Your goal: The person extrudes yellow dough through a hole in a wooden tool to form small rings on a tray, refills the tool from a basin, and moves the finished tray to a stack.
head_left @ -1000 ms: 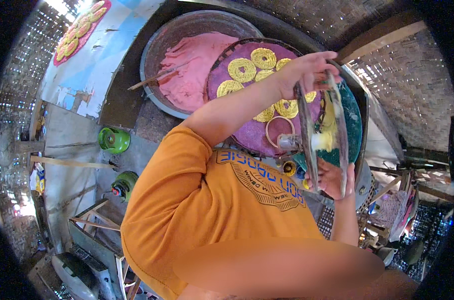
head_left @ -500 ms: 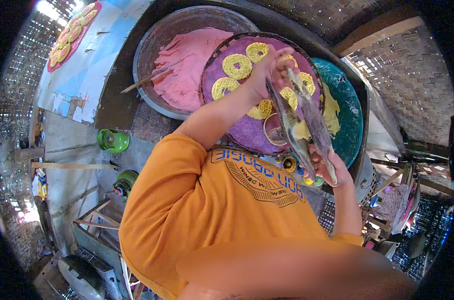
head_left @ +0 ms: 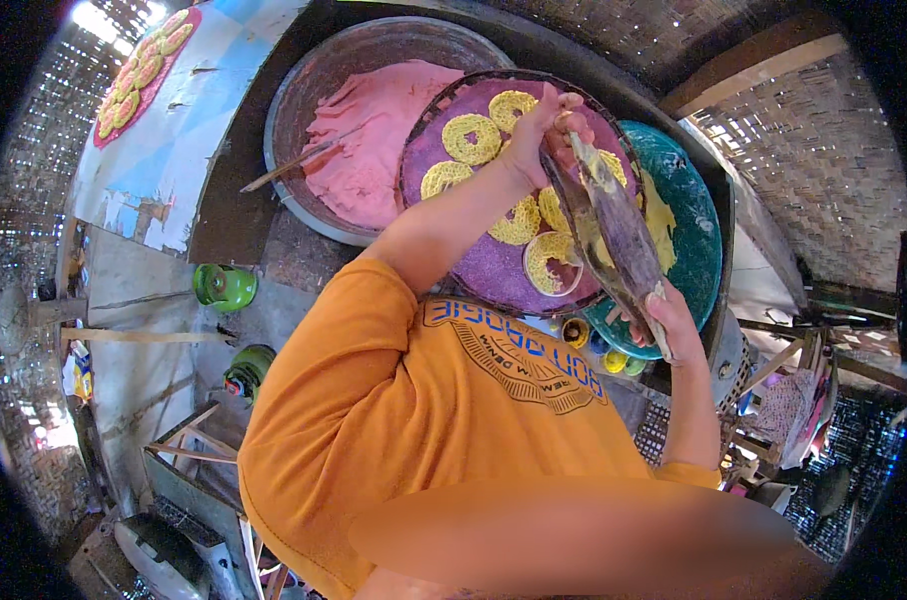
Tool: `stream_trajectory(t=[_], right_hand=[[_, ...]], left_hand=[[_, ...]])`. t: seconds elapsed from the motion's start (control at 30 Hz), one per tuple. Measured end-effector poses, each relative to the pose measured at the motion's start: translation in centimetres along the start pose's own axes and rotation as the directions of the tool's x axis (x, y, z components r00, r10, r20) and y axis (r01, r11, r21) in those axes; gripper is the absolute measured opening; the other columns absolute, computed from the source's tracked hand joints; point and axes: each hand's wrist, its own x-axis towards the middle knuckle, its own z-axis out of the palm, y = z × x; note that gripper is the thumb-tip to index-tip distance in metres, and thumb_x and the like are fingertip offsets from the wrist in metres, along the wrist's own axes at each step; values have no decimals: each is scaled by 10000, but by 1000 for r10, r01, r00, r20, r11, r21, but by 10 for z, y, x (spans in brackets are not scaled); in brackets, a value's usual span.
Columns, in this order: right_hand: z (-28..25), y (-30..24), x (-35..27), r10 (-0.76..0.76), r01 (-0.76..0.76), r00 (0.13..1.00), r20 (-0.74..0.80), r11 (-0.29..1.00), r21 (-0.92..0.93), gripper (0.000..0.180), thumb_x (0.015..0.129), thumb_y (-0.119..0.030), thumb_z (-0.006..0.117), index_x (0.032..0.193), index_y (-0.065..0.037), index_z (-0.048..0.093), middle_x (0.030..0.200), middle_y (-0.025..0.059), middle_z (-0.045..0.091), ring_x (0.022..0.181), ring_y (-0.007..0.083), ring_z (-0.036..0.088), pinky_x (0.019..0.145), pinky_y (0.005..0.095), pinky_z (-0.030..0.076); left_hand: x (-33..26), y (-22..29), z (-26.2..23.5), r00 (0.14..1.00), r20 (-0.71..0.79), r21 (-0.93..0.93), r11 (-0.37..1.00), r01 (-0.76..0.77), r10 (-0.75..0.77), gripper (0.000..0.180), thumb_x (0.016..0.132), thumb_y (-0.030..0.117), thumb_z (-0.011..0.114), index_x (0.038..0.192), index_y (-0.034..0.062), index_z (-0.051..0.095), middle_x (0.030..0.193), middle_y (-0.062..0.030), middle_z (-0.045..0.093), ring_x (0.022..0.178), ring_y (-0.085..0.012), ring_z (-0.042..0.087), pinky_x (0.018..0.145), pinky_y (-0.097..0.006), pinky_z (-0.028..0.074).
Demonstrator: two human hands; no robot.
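Both of my hands hold a long wooden press made of two worn boards [head_left: 629, 225], tilted over a round purple tray [head_left: 484, 262]. My left hand [head_left: 549, 135] is closed round its far end. At the near end, my right hand [head_left: 674, 318] grips the boards, which lie nearly together. Several yellow, stringy dough rings [head_left: 471, 139] lie on the tray. Beside the press, a thin pale hoop [head_left: 526, 270] rests there with yellow strands inside. Part of the tray is hidden behind the press and my left forearm.
A grey basin [head_left: 286, 165] of pink dough [head_left: 374, 130] with a stick [head_left: 294, 165] stands to the left. A teal basin [head_left: 699, 240] with yellow dough [head_left: 661, 220] is at the right. Green gas cylinders [head_left: 224, 287] stand lower left. More yellow rings lie on a pink tray [head_left: 124, 115] at the far left.
The two boards, apart before with yellow dough visible between them, have come closer together. Yellow strands now show inside the pale hoop. My right hand has moved slightly away from me.
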Motion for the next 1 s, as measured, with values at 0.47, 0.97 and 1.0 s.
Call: stream_trajectory(t=[0.47,0.97,1.0], right_hand=[[27,33,-8,-5,-2,998,58,994,112,739,637,-461,685,1142,22,445,727,60,547,453,108,476,376,225,383],[139,4,5,-492,438,759,427,870,224,997,652,-724,532,1333,-51,256,1089,74,475,827,136,508,682,272,449],[144,11,4,-463,453,729,504,878,151,914,682,-665,568,1324,-67,309,1074,65,496,859,146,510,735,276,438]], left_hand=[[-49,15,11,966,-255,263,965,17,52,515,789,634,413,956,152,488,676,-47,591,597,-220,577,406,-252,387],[-169,53,42,943,63,981,155,-120,328,499,682,47,645,1144,-2,460,1045,-79,539,936,-191,520,783,-317,456],[-186,69,30,930,-50,942,326,-77,363,398,709,62,630,1082,-8,511,928,-80,601,816,-198,578,739,-318,475]])
